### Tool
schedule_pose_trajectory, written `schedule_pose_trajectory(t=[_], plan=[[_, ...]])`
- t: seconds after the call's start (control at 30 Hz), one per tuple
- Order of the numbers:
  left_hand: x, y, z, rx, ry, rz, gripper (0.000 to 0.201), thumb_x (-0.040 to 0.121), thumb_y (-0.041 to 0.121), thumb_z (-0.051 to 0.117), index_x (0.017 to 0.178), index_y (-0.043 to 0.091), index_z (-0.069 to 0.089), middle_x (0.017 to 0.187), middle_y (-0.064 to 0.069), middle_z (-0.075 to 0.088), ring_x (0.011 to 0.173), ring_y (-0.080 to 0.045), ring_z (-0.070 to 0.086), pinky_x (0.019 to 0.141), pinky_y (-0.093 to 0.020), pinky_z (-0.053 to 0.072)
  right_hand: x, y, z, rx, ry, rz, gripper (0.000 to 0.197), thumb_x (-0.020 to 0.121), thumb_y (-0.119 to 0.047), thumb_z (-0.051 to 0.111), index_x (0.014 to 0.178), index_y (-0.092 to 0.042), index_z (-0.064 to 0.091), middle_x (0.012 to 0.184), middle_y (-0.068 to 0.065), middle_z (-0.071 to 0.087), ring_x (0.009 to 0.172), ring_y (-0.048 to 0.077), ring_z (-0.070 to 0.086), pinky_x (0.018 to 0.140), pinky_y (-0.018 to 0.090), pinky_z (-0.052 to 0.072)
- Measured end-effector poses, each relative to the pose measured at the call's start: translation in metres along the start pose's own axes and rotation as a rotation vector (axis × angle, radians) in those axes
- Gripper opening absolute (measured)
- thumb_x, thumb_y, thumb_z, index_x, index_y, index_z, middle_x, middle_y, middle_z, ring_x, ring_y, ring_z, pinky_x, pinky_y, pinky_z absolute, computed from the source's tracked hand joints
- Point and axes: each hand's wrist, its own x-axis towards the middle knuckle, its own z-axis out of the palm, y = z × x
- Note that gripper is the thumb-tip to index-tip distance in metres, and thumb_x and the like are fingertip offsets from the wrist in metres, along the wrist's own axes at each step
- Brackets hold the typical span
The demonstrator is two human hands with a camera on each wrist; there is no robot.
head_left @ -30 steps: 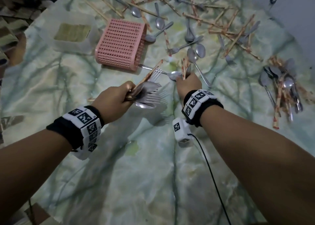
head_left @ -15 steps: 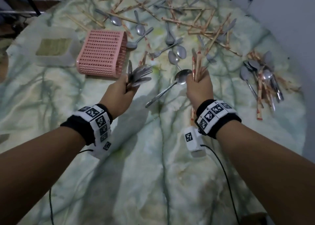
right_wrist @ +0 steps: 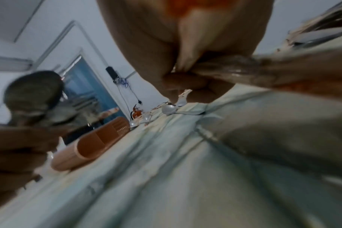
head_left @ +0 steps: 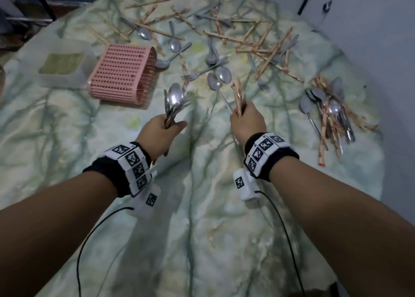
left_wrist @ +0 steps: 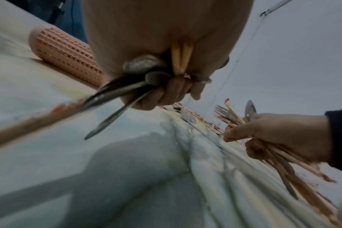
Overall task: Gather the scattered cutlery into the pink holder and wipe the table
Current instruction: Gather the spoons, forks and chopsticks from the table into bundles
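The pink holder (head_left: pixel 121 72) lies on its side at the table's left, open end toward the middle; it also shows in the left wrist view (left_wrist: pixel 64 52) and the right wrist view (right_wrist: pixel 96 138). My left hand (head_left: pixel 170 126) grips an upright bundle of spoons and forks (head_left: pixel 176 100) just in front of the holder's mouth. My right hand (head_left: pixel 242 114) holds a bundle of chopsticks (head_left: pixel 238 93) with a spoon (head_left: pixel 214 84) beside them. From the left wrist, the right hand (left_wrist: pixel 263 131) also shows a fork in its bundle. Loose chopsticks, spoons and forks (head_left: pixel 224 40) lie scattered across the far half of the table.
A heap of spoons and chopsticks (head_left: pixel 327 112) lies near the table's right edge. A clear box with a greenish pad (head_left: pixel 62 65) stands left of the holder. The green marbled tablecloth (head_left: pixel 202 218) covers the table. A wall runs along the right.
Both hands have lifted off the table and turned their bundles upright. The left bundle went from lying flat to standing. The right hand picked up a spoon with its chopsticks.
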Motion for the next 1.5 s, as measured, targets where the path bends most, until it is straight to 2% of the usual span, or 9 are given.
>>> schedule_pose_trajectory(t=[0.2,0.4,0.57,0.73,0.97,1.1,1.2,1.3,1.5], plan=[[-0.013,-0.007,-0.007,0.039,-0.010,-0.037,0.035,0.095,0.044,0.065,0.076,0.018,0.051,0.057,-0.001,0.046,0.037,-0.010,0.043,0.039,-0.027,0.043,0.027,0.003,0.007,-0.365,-0.081,-0.113,0.030,0.094,-0.018,0.062,0.120,-0.008,0.048,0.120,0.017,0.059,0.103,0.037,0.062,0.071,0.035,0.042],[-0.009,-0.006,0.002,0.049,-0.011,-0.012,0.033,0.095,0.042,0.066,0.076,0.020,0.049,0.059,0.001,0.047,0.037,-0.008,0.043,0.038,-0.026,0.042,0.027,0.001,0.006,-0.398,-0.140,-0.088,0.025,0.092,-0.014,0.059,0.112,-0.007,0.046,0.099,0.018,0.064,0.087,0.037,0.063,0.066,0.035,0.043],[0.003,0.000,0.014,0.041,-0.013,0.040,0.030,0.097,0.042,0.063,0.078,0.022,0.051,0.060,0.001,0.051,0.041,-0.014,0.048,0.041,-0.028,0.043,0.008,0.002,-0.010,-0.357,-0.285,0.023,0.016,0.083,-0.022,0.065,0.072,-0.020,0.055,0.077,0.005,0.063,0.070,0.026,0.061,0.056,0.027,0.042],[0.013,0.010,0.038,0.045,-0.078,0.104,0.016,0.100,0.038,0.055,0.093,0.024,0.055,0.077,0.000,0.061,0.068,-0.023,0.056,0.063,-0.031,0.042,-0.022,0.023,-0.031,-0.064,-0.220,0.140,0.015,0.094,-0.031,0.058,0.087,-0.019,0.064,0.080,0.005,0.066,0.074,0.026,0.064,0.068,0.034,0.052],[0.002,0.054,0.103,-0.050,-0.141,0.173,0.022,0.098,0.042,0.055,0.096,0.020,0.058,0.072,0.000,0.058,0.062,-0.024,0.056,0.056,-0.030,0.043,-0.056,0.060,-0.094,0.337,0.056,0.249,0.016,0.101,-0.027,0.051,0.094,-0.017,0.061,0.081,0.003,0.063,0.061,0.017,0.054,0.055,0.030,0.045],[-0.003,0.090,0.143,-0.052,-0.168,0.193,0.015,0.095,0.034,0.052,0.088,0.021,0.052,0.070,-0.001,0.055,0.060,-0.025,0.053,0.053,-0.028,0.040,-0.052,0.083,-0.135,0.351,0.135,0.230,0.016,0.104,-0.024,0.047,0.107,-0.016,0.060,0.093,0.004,0.073,0.062,0.017,0.058,0.069,0.040,0.055],[0.002,0.113,0.173,-0.046,-0.188,0.193,0.011,0.096,0.024,0.047,0.093,0.013,0.046,0.071,-0.005,0.051,0.056,-0.024,0.051,0.051,-0.030,0.042,-0.035,0.103,-0.163,0.396,0.183,0.227,0.016,0.106,-0.022,0.044,0.118,-0.018,0.053,0.089,0.003,0.073,0.055,0.014,0.056,0.057,0.030,0.051],[0.012,0.132,0.207,0.000,-0.179,0.159,0.010,0.099,0.020,0.044,0.096,0.011,0.042,0.074,-0.008,0.052,0.053,-0.025,0.053,0.047,-0.031,0.044,-0.010,0.128,-0.187,0.434,0.179,0.231,0.013,0.105,-0.020,0.045,0.116,-0.019,0.052,0.092,0.006,0.073,0.062,0.015,0.061,0.064,0.032,0.054],[0.026,0.163,0.274,0.096,-0.083,0.011,0.019,0.103,0.027,0.048,0.109,0.010,0.043,0.089,-0.013,0.061,0.076,-0.033,0.065,0.053,-0.030,0.044,0.040,0.173,-0.247,0.246,0.089,0.176,0.018,0.106,-0.028,0.044,0.118,-0.023,0.056,0.097,-0.004,0.073,0.064,0.007,0.058,0.053,0.025,0.037]])
